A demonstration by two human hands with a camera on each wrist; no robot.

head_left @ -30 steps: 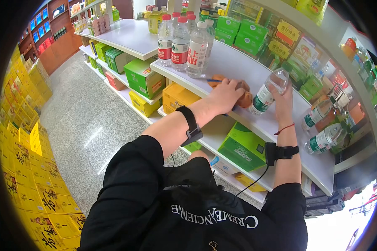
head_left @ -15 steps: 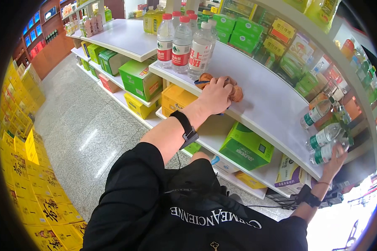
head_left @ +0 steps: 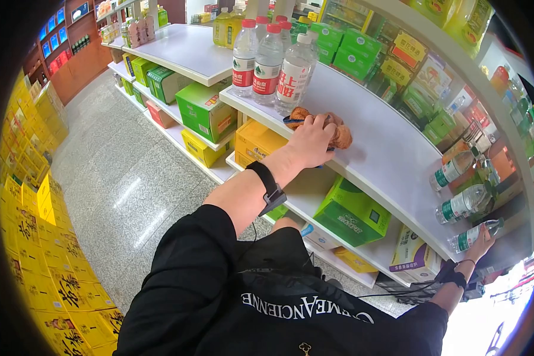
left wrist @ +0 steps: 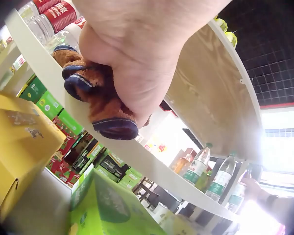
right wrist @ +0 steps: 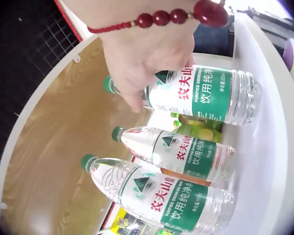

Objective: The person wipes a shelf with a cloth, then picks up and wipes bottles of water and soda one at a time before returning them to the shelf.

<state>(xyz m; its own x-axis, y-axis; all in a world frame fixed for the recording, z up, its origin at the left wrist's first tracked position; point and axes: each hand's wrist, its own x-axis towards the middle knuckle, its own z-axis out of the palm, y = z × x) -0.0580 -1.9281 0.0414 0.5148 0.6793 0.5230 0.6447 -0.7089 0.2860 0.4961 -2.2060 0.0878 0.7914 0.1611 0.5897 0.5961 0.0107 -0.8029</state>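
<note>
Left hand (head_left: 311,142) grips a bunched-up brown cloth (head_left: 342,137) with dark blue trim, at the near edge of the white shelf (head_left: 385,136). The right hand (head_left: 484,242) has its fingers around a clear water bottle (right wrist: 210,93) with a green cap and a green and white label, by the shelf's near right corner. Two matching bottles (head_left: 461,203) stand beside it along the right edge. Red-capped water bottles (head_left: 268,74) stand by the near left corner, close to the cloth.

Brown cloth (left wrist: 102,109) with trim (left wrist: 115,129) that looks navy; clear bottle (right wrist: 206,93), green-and-white label (right wrist: 191,92), red lettering (right wrist: 185,84); white shelf (head_left: 385,145); dark red beaded bracelet (right wrist: 161,18).
</note>
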